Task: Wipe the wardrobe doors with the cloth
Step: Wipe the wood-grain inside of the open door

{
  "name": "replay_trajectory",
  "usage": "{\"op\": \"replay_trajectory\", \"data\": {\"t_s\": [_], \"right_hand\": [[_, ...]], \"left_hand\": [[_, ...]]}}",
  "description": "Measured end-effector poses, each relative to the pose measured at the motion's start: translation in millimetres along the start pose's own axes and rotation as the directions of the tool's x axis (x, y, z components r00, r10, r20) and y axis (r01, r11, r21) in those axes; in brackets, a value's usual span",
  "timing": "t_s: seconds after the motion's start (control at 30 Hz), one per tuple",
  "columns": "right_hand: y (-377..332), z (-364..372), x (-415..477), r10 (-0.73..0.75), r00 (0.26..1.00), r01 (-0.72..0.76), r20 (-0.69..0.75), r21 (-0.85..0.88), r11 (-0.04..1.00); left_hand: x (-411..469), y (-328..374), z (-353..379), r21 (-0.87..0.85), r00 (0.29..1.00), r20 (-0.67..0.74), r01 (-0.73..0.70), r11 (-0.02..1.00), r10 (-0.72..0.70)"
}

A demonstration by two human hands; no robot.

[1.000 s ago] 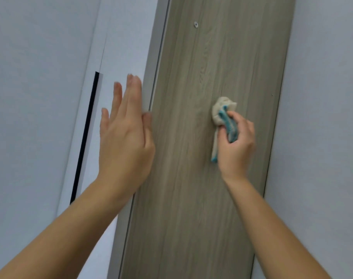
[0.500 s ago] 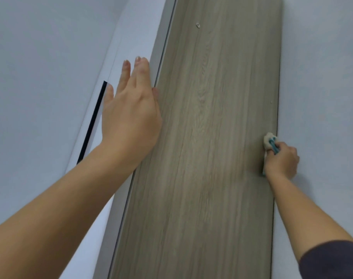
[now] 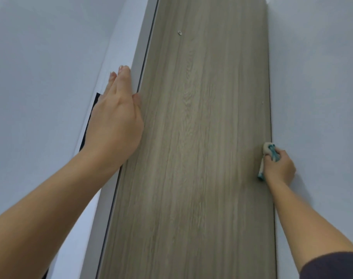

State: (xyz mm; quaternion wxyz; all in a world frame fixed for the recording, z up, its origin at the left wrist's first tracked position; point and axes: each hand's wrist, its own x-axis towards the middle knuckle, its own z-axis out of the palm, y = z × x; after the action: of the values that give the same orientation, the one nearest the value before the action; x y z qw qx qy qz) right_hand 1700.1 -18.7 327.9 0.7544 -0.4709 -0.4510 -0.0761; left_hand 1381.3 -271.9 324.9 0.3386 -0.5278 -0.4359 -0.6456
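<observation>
A tall wood-grain wardrobe door (image 3: 201,148) fills the middle of the head view. My right hand (image 3: 279,168) grips a balled white and teal cloth (image 3: 269,150) and holds it against the door's right edge, about halfway down. My left hand (image 3: 117,119) lies flat with straight fingers against the door's left edge, its thumb on the wood face and its fingertips on the pale frame.
A pale grey frame strip (image 3: 139,63) runs along the door's left side, with a dark gap (image 3: 91,121) further left. White wall (image 3: 316,87) borders the door on the right. A small screw hole (image 3: 179,33) sits high on the door.
My right hand swept the cloth from the door's middle to its right edge and has stayed there. My left hand stays on the left edge. The view has tilted upward.
</observation>
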Motion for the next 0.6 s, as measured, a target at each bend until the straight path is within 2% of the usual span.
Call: {"op": "replay_trajectory", "data": {"t_s": [0.17,0.33,0.47,0.6], "right_hand": [[-45.0,-4.2,-60.1,-0.163,0.985,0.172,-0.056,0.264,0.949],[-131.0,-14.8,-143.2,-0.422,0.902,0.411,-0.09,0.476,0.778],[-173.6,-21.4,-191.3,-0.496,0.863,0.464,-0.096,0.542,0.701],[-182.4,-31.7,-216.0,-0.585,0.809,0.52,-0.065,0.545,0.658]], "left_hand": [[-1.2,1.4,-3.0,-0.082,0.999,0.038,0.023,0.996,-0.02],[-5.4,-0.3,-5.6,-0.113,0.998,0.066,0.021,0.993,-0.013],[-20.5,-4.2,-7.0,-0.14,0.998,0.065,0.016,0.99,-0.007],[-42.9,-5.5,-8.2,-0.146,0.998,0.067,0.015,0.989,-0.005]]}}
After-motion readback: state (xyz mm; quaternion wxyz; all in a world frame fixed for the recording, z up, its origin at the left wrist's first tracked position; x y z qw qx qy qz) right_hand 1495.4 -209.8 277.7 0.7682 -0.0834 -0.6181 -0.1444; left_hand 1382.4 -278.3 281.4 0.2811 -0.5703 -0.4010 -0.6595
